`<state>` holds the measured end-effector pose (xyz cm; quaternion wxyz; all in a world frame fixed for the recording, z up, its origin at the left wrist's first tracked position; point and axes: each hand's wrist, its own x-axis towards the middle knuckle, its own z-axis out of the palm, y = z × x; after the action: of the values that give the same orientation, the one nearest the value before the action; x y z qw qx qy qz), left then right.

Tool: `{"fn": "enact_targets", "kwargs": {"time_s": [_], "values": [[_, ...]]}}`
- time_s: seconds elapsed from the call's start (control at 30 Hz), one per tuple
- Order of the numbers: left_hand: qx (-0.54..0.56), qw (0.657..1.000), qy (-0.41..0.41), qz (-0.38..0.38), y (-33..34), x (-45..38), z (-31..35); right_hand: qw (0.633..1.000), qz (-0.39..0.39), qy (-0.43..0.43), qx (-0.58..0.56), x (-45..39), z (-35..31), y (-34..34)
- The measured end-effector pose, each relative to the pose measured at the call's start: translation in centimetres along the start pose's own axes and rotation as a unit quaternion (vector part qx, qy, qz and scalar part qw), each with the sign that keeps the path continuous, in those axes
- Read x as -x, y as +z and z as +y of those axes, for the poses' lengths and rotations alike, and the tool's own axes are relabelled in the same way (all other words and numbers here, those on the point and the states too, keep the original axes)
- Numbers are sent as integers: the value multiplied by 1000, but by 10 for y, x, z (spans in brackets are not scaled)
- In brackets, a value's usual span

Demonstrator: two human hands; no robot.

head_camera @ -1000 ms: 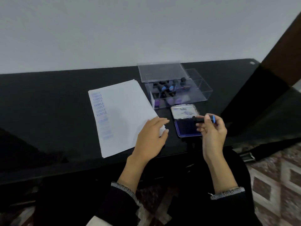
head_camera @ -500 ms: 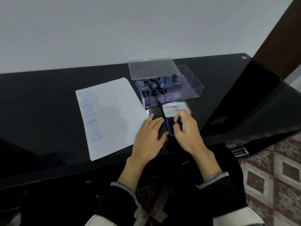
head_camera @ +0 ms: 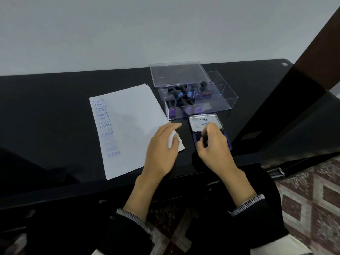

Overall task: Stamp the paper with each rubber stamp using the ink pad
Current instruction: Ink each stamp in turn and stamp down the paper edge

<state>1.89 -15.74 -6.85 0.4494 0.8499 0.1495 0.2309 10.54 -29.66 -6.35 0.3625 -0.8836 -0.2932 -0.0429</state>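
The right hand [head_camera: 214,144] pinches a stamp [head_camera: 203,138] on the ink pad [head_camera: 228,140]; at nine o'clock, the left hand [head_camera: 161,150] lies flat on the paper [head_camera: 128,126].

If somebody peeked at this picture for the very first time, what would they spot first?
Probably the two hands at the near edge of the black table: the right hand pinches a small stamp over the open purple ink pad, while the left hand lies flat on the white paper. Next come the blue words stamped down the paper's left side, and the clear box of stamps behind the pad.
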Motion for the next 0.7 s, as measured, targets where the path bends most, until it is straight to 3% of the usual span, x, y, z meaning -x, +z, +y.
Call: {"fn": "enact_targets", "kwargs": {"time_s": [0.1, 0.4, 0.7], "values": [[-18, 999, -2, 42, -26, -2, -15, 1000, -9, 0, 13, -4, -5, 5], [-69, 978, -120, 155, -102, 3, -64, 999, -13, 24, 48, -18, -7, 10], [-140, 965, -144, 170, -129, 9, -92, 997, 17, -2, 78, -11, -11, 17]]}}
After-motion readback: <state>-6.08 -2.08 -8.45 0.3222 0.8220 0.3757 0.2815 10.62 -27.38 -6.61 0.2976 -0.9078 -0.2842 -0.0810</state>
